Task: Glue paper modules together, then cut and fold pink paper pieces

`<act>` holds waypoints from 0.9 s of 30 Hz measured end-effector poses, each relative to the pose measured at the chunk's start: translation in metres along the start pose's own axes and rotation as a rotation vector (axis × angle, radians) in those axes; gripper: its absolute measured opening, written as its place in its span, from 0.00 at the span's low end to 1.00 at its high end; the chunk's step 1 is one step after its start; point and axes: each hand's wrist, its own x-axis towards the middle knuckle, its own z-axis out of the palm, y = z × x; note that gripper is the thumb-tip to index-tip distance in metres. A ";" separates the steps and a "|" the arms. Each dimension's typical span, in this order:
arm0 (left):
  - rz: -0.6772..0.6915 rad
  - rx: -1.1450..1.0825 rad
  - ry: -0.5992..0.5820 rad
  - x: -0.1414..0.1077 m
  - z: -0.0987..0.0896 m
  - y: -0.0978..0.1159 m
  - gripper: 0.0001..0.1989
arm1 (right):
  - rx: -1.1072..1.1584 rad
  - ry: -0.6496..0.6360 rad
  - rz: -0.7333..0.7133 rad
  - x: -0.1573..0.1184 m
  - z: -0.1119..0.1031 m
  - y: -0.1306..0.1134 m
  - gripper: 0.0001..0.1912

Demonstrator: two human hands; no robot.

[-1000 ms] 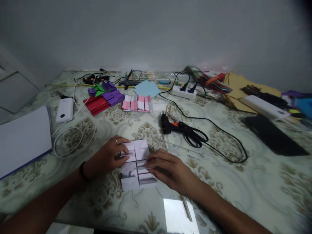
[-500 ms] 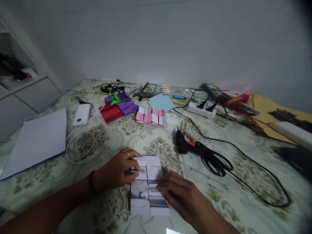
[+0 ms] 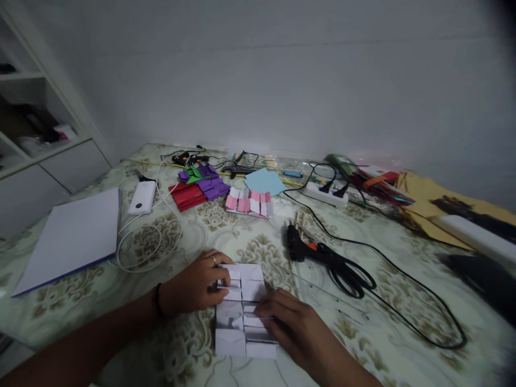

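A folded white paper piece (image 3: 230, 342), made of two columns of creased panels, lies on the patterned table in front of me. My left hand (image 3: 201, 282), with a ring and a dark wristband, rests at its upper left edge, fingers bent onto the folds. On the right side, my right hand (image 3: 288, 322) has its fingertips together on the raised flaps of the right column. Its fingers cover part of the paper's right edge. Farther back lies a pink and white folded paper (image 3: 250, 204), beside purple (image 3: 213, 188) and red (image 3: 187, 196) folded papers.
A black glue gun (image 3: 300, 244) with a cable and black-handled scissors (image 3: 349, 271) lie at the right. Behind are a power strip (image 3: 325, 193) and light blue paper (image 3: 264, 181). Leftward are a power bank (image 3: 142, 197), white cable and white sheets (image 3: 72, 236).
The camera view has shifted slightly, so the background sits lower in the picture. Both hands stay at the same places on the white paper.
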 end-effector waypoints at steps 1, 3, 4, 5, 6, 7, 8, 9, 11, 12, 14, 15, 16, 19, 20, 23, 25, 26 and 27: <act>0.004 0.004 0.002 0.000 -0.001 0.000 0.05 | -0.001 -0.002 -0.001 0.000 0.000 0.000 0.11; 0.003 0.012 0.006 0.000 -0.005 -0.003 0.08 | 0.003 -0.005 -0.003 -0.001 -0.001 -0.001 0.11; -0.005 0.020 0.014 0.001 -0.008 -0.006 0.11 | 0.006 -0.007 -0.002 -0.001 -0.001 -0.001 0.11; -0.022 0.030 0.029 0.001 -0.013 -0.011 0.13 | 0.009 -0.010 0.000 -0.002 -0.002 -0.001 0.12; -0.053 0.048 0.060 0.002 -0.020 -0.018 0.14 | 0.010 -0.015 0.004 -0.002 -0.002 -0.001 0.12; -0.094 0.070 0.103 0.002 -0.028 -0.025 0.15 | 0.010 -0.019 0.007 -0.003 -0.002 -0.001 0.12; -0.141 0.094 0.147 0.002 -0.038 -0.034 0.16 | 0.009 -0.021 0.010 -0.003 -0.003 -0.001 0.12; -0.186 0.118 0.185 0.001 -0.050 -0.042 0.18 | 0.010 -0.025 0.014 -0.004 -0.003 -0.002 0.12; -0.269 0.169 0.253 -0.005 -0.075 -0.057 0.19 | 0.015 -0.038 0.023 -0.004 -0.004 -0.003 0.12; -0.309 0.195 0.277 -0.011 -0.089 -0.063 0.20 | 0.021 -0.047 0.029 -0.004 -0.005 -0.005 0.13; -0.394 0.244 0.299 -0.028 -0.112 -0.071 0.24 | 0.030 -0.070 0.041 -0.004 -0.007 -0.008 0.14; -0.439 0.269 0.305 -0.039 -0.122 -0.074 0.26 | 0.031 -0.077 0.046 -0.004 -0.008 -0.009 0.15; -0.486 0.295 0.311 -0.053 -0.130 -0.076 0.29 | 0.029 -0.084 0.052 -0.004 -0.009 -0.010 0.15; -0.656 0.364 0.299 -0.102 -0.147 -0.082 0.38 | 0.011 -0.094 0.056 -0.005 -0.010 -0.012 0.16; -0.716 0.383 0.293 -0.120 -0.150 -0.084 0.42 | 0.004 -0.098 0.051 -0.005 -0.010 -0.012 0.16; -0.876 0.426 0.273 -0.168 -0.158 -0.092 0.49 | -0.015 -0.124 0.037 -0.007 -0.009 -0.013 0.18; -0.933 0.441 0.267 -0.193 -0.159 -0.096 0.52 | -0.025 -0.144 0.040 -0.008 -0.007 -0.014 0.21; -0.948 0.445 0.264 -0.202 -0.159 -0.097 0.53 | -0.029 -0.149 0.039 -0.009 -0.006 -0.014 0.22; -0.959 0.451 0.263 -0.209 -0.158 -0.098 0.52 | -0.031 -0.149 0.037 -0.009 -0.005 -0.014 0.23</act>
